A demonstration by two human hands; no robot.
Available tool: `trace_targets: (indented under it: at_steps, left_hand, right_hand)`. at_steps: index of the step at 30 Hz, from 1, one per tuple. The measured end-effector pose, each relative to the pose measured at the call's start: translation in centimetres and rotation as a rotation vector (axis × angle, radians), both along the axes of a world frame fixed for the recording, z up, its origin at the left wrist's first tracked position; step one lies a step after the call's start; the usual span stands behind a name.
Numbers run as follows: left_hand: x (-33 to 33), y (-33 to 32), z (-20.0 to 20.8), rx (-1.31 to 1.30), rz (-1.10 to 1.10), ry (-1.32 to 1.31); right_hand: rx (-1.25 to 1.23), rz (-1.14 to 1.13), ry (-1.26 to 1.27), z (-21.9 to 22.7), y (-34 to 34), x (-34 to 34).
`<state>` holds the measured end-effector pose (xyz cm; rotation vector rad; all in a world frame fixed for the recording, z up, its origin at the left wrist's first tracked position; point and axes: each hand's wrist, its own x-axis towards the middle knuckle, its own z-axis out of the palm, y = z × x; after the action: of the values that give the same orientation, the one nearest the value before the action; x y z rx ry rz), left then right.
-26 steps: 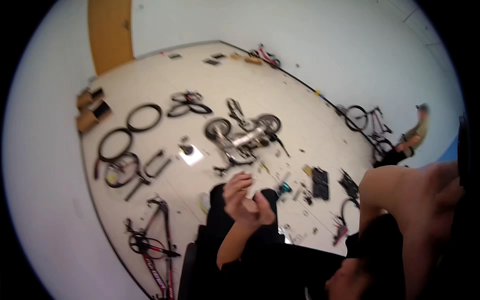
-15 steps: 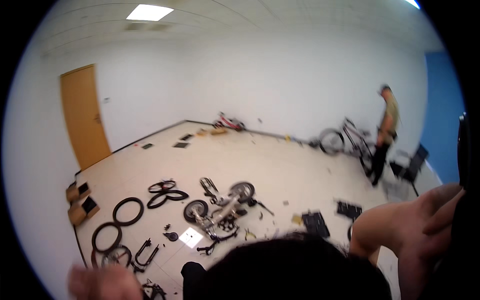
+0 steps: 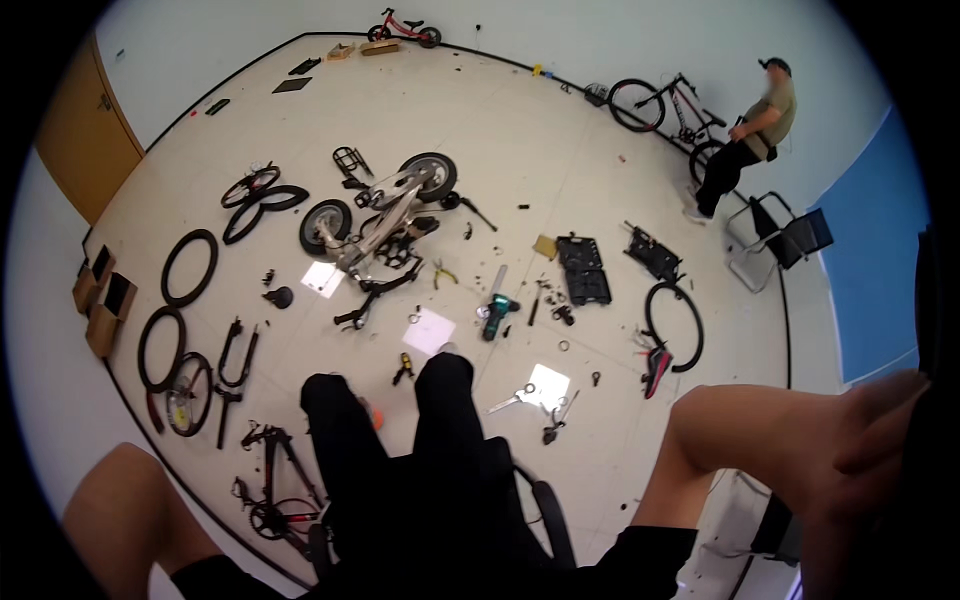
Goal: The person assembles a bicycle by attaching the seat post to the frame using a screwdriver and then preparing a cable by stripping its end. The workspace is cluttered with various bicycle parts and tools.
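Observation:
My right arm is bent at the elbow, and my right hand [image 3: 870, 450] is raised close by the dark rim at the right edge. Its fingers are partly cut off there, so whether it holds anything is hidden. At the lower left my left arm [image 3: 125, 510] is also bent, with the left hand out of view. Below me are my legs in black trousers [image 3: 445, 420]. On the floor beyond my knees lie a cordless drill [image 3: 497, 316], yellow-handled pliers [image 3: 443, 273], a yellow-and-black tool [image 3: 403, 368] and an open black toolbox [image 3: 583, 270].
A partly stripped silver bike [image 3: 385, 225] lies ahead. Loose tyres [image 3: 190, 267], a fork [image 3: 236, 360] and a red-and-black frame [image 3: 275, 490] lie left. A person [image 3: 760, 125] stands far right beside a bicycle [image 3: 680, 115] and a black chair [image 3: 780, 235].
The view has tilted down, bringing my legs and more of the floor into sight. My left hand, blurred at the lower left before, has left view. The right hand stays raised.

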<state>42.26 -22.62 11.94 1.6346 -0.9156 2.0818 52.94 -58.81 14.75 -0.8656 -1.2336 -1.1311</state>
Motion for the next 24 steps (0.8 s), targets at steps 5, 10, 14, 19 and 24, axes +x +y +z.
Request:
trace_targets:
  at_steps: [5, 10, 14, 19, 24]
  left_hand:
    - [-1.7, -0.2, -2.1, -0.051, -0.007, 0.049]
    - [-5.1, -1.9, -0.4, -0.081, 0.045, 0.120]
    - [-10.0, -0.3, 5.5, -0.083, -0.031, 0.153]
    - [-21.1, 0.9, 5.4, 0.003, 0.001, 0.059]
    - [-24.6, 3.1, -5.2, 0.019, 0.144, -0.039]
  right_hand:
    - [-0.011, -0.004, 0.028, -0.5, 0.6, -1.8]
    - [-0.018, 0.059, 0.170, -0.1, 1.4, -2.5]
    - [-0.002, 0.004, 0.236, 5.6, 2.4, -7.3]
    - [0.086, -0.049, 0.175, 5.0, 1.4, -16.1]
    - [0.050, -0.084, 0.121, -4.3, 1.1, -18.3]
